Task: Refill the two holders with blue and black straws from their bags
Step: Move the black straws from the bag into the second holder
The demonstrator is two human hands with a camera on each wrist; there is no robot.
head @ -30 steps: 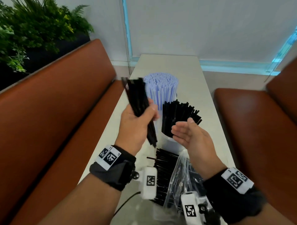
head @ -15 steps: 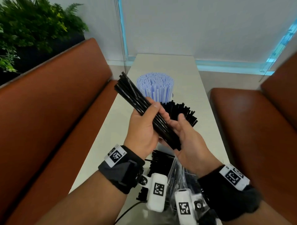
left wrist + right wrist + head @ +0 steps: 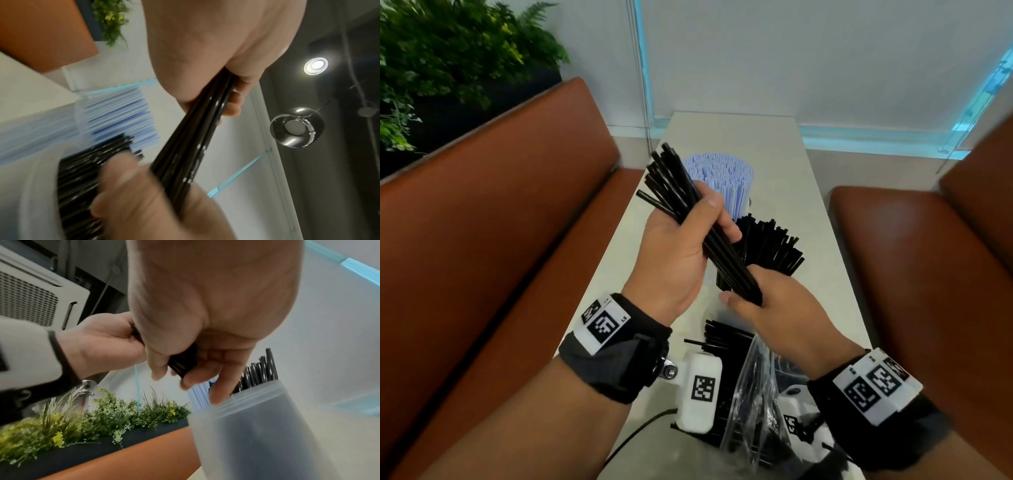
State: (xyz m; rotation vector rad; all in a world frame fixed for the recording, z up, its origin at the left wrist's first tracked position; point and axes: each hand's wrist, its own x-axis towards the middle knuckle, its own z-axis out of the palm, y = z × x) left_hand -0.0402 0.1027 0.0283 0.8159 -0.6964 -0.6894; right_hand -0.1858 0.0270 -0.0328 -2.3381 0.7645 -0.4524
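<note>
Head view shows both holders stocked, blue straws (image 3: pixel 719 174) packed full. Left hand (image 3: pixel 678 253) and right hand (image 3: pixel 774 308) each clasp one bunch of black straws (image 3: pixel 702 222); more fill the bag (image 3: pixel 753 394).

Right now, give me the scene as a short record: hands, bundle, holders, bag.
left hand: grips the black bundle mid-length
right hand: fingers curled round the bundle's lower end
bundle: tilted, upper end fanned toward the far left, held above the table
black holder: frosted, black straws standing in it and splayed
blue holder: packed with blue straws, behind the black one
bag: clear, near edge of the table, loose black straws beside it
</note>
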